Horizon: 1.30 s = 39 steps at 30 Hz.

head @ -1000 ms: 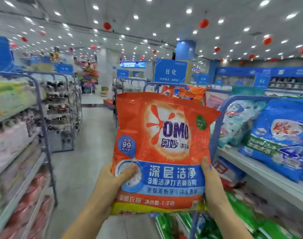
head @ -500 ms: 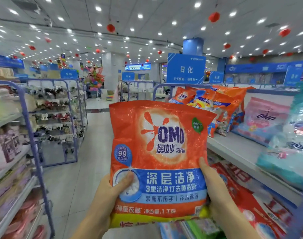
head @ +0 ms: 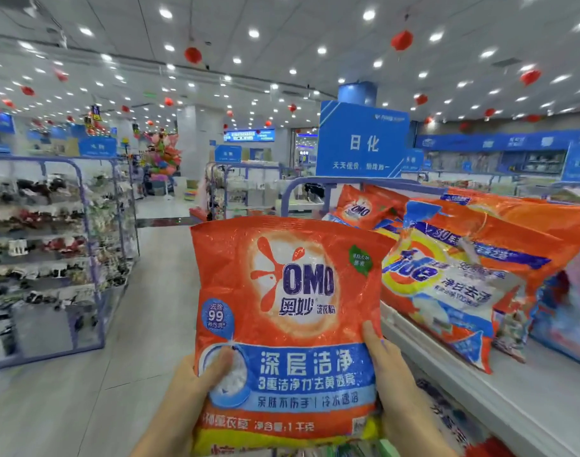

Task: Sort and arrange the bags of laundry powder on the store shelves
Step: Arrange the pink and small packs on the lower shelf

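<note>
The orange plastic bag of OMO laundry powder (head: 291,324), with a blue band of white Chinese lettering across its lower front and a yellow strip at the bottom, is held upright in the air with its printed face to the camera. It is above the aisle, just left of the front edge of the white store shelf (head: 512,400). The left grip (head: 189,397) grasps the bag's lower left corner, its thumb (head: 221,364) pressed flat on the front over a round white panel. The right grip (head: 390,384) grasps the lower right edge, thumb lying along the front (the other fingers of both are hidden behind the bag).

Just right of the held bag, a large orange and yellow Tide laundry powder bag (head: 453,285) leans on the shelf. Whether the two bags touch cannot be told. Behind it, further down the shelf, lies a smaller orange OMO bag (head: 357,209). A pink and blue packet (head: 572,308) sits at the right edge, blurred. Below the shelf, more packets (head: 447,417) show, too blurred to read.

Above the shelf's far end stands a blue hanging sign with white characters (head: 361,143). Across the pale grey floor (head: 133,324), well apart, a purple-framed metal rack (head: 51,242) carries small dark and pale goods. Red paper lanterns (head: 401,39) hang from the lit white ceiling.
</note>
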Available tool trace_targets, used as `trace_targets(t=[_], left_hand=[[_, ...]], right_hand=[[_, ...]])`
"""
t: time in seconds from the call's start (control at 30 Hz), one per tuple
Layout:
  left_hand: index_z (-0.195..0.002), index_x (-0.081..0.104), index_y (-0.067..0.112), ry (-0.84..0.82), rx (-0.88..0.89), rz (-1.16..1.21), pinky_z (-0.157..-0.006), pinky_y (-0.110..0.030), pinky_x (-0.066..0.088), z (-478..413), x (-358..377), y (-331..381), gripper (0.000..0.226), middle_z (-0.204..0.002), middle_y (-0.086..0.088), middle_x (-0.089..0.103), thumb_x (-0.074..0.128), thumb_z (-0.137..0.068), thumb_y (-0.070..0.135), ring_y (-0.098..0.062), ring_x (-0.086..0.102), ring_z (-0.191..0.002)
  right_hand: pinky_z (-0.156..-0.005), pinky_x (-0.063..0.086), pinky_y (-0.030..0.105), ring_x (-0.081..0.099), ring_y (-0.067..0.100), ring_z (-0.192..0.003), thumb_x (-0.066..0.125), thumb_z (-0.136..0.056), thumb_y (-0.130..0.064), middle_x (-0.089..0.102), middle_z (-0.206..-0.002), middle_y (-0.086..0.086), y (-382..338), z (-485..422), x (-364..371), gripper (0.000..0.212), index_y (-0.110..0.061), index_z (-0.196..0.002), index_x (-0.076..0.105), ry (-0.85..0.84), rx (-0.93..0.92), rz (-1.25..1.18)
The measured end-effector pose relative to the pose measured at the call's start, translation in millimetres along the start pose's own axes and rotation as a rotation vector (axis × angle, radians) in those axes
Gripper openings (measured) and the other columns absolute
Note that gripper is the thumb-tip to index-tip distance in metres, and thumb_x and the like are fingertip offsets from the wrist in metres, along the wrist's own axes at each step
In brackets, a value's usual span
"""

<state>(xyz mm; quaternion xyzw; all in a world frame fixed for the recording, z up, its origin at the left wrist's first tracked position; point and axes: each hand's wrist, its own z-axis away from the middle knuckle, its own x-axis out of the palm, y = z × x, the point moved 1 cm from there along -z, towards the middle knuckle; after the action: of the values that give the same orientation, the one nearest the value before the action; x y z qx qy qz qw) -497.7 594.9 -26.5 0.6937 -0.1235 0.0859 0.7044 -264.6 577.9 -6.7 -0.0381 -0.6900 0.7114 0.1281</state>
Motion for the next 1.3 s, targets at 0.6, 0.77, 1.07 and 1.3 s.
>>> trace_targets(t=[0.6, 0.77, 1.07, 1.3], left_hand=[[-0.111, 0.066, 0.017, -0.461, -0.103, -0.057, -0.091, -0.061, 0.048, -417, -2, 30, 0.076, -0.104, -0.019, 0.072, 0.066, -0.053, 0.067, -0.043, 0.068, -0.095], [-0.098, 0.07, 0.016, -0.573, -0.037, -0.106, -0.075, -0.048, 0.058, -492, 46, 35, 0.056, -0.092, -0.014, 0.075, 0.059, -0.063, 0.059, -0.033, 0.072, -0.082], [-0.1, 0.063, 0.019, -0.663, 0.122, -0.096, -0.051, -0.026, 0.055, -579, 146, 38, 0.029, -0.085, 0.0, 0.075, 0.056, -0.09, 0.045, -0.016, 0.073, -0.069], [-0.097, 0.061, 0.023, -0.723, 0.126, -0.063, -0.046, -0.024, 0.052, -621, 180, 27, 0.025, -0.071, 0.005, 0.074, 0.053, -0.093, 0.047, -0.014, 0.071, -0.06]], right_hand=[[-0.08, 0.054, 0.048, 0.067, 0.037, -0.083, 0.047, -0.088, -0.051, 0.067, -0.094, 0.025, -20, -291, 98, 0.062, 0.008, -0.109, 0.055, 0.49, -0.134, -0.008], [-0.031, 0.035, 0.017, 0.047, 0.006, -0.028, 0.043, -0.092, -0.05, 0.05, -0.039, -0.004, -38, -331, 90, 0.045, -0.007, -0.078, 0.045, 0.673, -0.244, 0.006], [-0.04, 0.048, 0.02, 0.061, 0.004, -0.043, 0.042, -0.093, -0.051, 0.064, -0.059, -0.005, -68, -400, 63, 0.033, -0.019, -0.083, 0.044, 0.884, -0.395, 0.031], [-0.05, 0.05, 0.02, 0.061, 0.007, -0.056, 0.041, -0.094, -0.05, 0.058, -0.072, 0.0, -67, -437, 63, 0.032, -0.02, -0.082, 0.042, 1.033, -0.432, 0.069]])
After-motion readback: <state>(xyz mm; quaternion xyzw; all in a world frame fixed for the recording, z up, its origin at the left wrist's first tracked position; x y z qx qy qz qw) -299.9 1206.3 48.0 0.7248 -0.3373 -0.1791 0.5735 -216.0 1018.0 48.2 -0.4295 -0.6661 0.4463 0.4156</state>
